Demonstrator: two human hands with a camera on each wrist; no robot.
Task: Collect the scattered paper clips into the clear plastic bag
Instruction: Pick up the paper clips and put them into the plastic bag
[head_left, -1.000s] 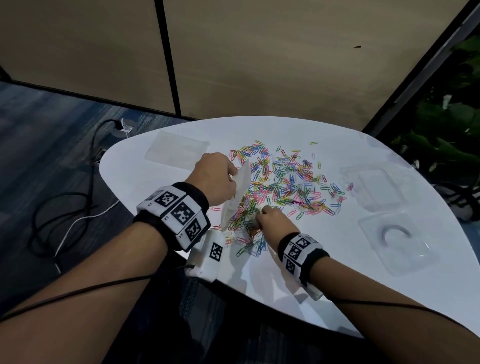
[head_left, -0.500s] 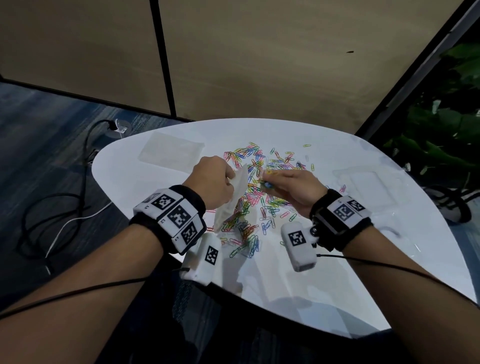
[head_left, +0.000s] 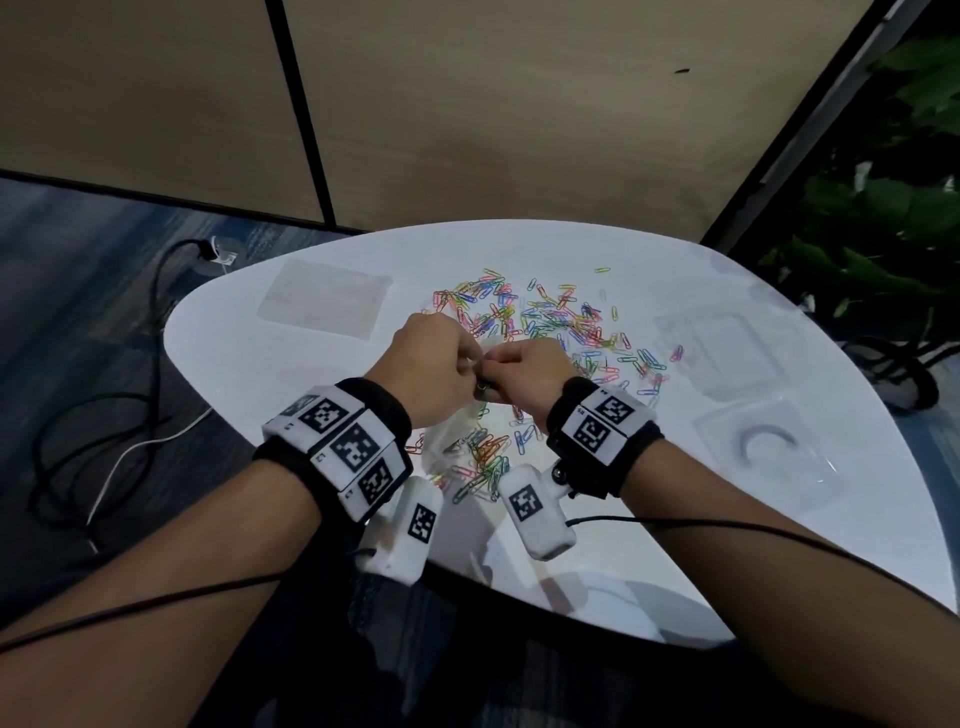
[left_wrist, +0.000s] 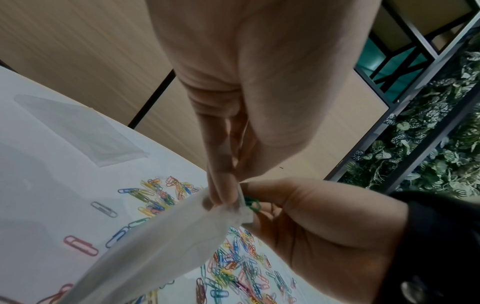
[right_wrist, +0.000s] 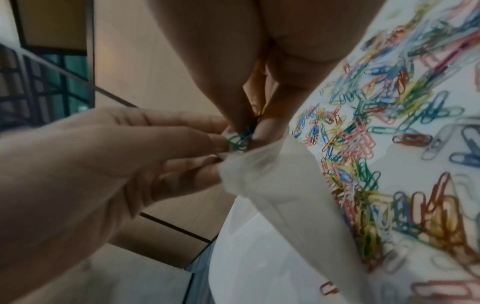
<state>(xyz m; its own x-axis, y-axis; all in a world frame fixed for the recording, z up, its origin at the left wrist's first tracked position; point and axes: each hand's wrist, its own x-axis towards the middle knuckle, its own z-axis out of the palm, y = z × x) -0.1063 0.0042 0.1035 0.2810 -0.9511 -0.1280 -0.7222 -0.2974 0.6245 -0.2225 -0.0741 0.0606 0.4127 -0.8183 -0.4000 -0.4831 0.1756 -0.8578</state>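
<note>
Clips, in many colours, lie scattered on the white table beyond your hands. From the head view, your left hand and right hand meet above them, fingers curled. At your left wrist, fingers pinch the mouth of the bag, a cloudy clear film hanging down toward the table. At your right wrist, fingertips clamp a few green clips right at the bag's mouth.

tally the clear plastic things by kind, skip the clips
clear plastic bags: 2, the held bag and the flat bag
clear plastic trays: 2, the far tray and the near tray
total: 4
</note>
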